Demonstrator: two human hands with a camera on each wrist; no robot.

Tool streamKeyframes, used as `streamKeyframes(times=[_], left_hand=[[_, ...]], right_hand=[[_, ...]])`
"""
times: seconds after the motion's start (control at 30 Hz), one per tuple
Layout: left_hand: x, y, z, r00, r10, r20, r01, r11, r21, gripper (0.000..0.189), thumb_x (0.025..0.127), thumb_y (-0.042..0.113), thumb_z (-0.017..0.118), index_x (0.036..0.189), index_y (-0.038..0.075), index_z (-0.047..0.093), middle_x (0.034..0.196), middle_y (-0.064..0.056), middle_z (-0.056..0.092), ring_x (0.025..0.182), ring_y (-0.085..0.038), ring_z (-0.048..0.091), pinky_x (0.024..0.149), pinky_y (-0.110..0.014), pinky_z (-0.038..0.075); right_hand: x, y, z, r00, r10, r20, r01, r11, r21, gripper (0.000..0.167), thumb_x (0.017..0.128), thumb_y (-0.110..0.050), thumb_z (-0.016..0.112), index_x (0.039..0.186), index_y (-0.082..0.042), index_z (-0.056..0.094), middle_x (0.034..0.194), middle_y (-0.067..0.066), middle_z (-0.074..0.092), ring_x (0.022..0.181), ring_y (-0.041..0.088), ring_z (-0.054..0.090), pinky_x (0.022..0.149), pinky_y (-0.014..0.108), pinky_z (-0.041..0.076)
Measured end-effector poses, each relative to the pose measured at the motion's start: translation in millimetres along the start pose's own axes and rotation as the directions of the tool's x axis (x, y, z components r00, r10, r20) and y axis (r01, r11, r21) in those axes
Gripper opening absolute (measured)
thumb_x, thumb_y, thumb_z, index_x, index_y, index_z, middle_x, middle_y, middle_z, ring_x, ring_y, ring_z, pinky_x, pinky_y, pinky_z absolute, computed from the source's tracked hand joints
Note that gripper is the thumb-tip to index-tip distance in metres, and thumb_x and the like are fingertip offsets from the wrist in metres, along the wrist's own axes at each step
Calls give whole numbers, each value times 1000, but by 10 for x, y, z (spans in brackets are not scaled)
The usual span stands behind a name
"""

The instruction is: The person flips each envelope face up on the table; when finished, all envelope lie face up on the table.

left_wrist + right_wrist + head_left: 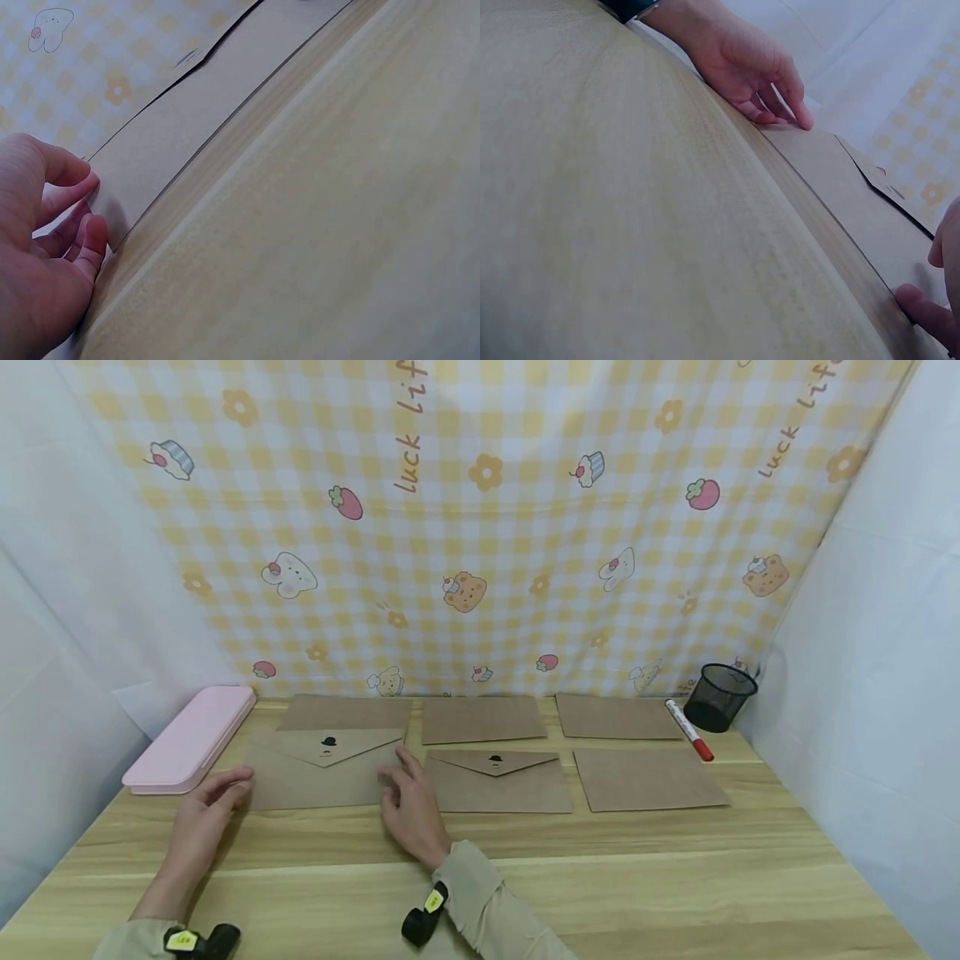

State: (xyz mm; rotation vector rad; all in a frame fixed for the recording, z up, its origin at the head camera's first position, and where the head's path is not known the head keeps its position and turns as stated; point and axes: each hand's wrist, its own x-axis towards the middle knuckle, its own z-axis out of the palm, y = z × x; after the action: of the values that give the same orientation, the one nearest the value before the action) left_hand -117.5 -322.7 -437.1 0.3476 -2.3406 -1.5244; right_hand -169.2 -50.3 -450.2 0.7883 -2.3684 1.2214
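A light-brown envelope (322, 785) with a pointed flap and a small black hat print lies at the front left, overlapping the envelope behind it. My left hand (212, 810) holds its left edge, fingers bent at the corner; the left wrist view shows thumb and fingertips (94, 229) there. At the opposite edge my right hand (412, 810) grips the right side, with the index finger near the top corner and the thumb lower down. In the right wrist view, this hand (949, 262) is mostly cut off by the frame.
Beside it lies another flap-side-up envelope (498, 789). Plain brown envelopes (648, 781) fill the other places in two rows. A pink case (191, 739) sits at the left; a red-capped marker (688, 729) and black mesh pen holder (720, 697) stand at the right. A checked curtain (487, 543) hangs behind.
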Motion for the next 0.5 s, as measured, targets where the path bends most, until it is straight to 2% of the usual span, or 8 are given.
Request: streamKeyframes(times=[0.5], left_hand=[[2, 12, -2, 1000, 26, -8, -26, 1000, -13, 35, 97, 25, 51, 117, -4, 54, 101, 24, 53, 88, 8, 48, 71, -7, 41]], right_hand=[[0, -5, 3, 1000, 7, -3, -7, 1000, 15, 24, 83, 3, 55, 104, -4, 66, 139, 15, 41, 127, 24, 40, 100, 35, 36]])
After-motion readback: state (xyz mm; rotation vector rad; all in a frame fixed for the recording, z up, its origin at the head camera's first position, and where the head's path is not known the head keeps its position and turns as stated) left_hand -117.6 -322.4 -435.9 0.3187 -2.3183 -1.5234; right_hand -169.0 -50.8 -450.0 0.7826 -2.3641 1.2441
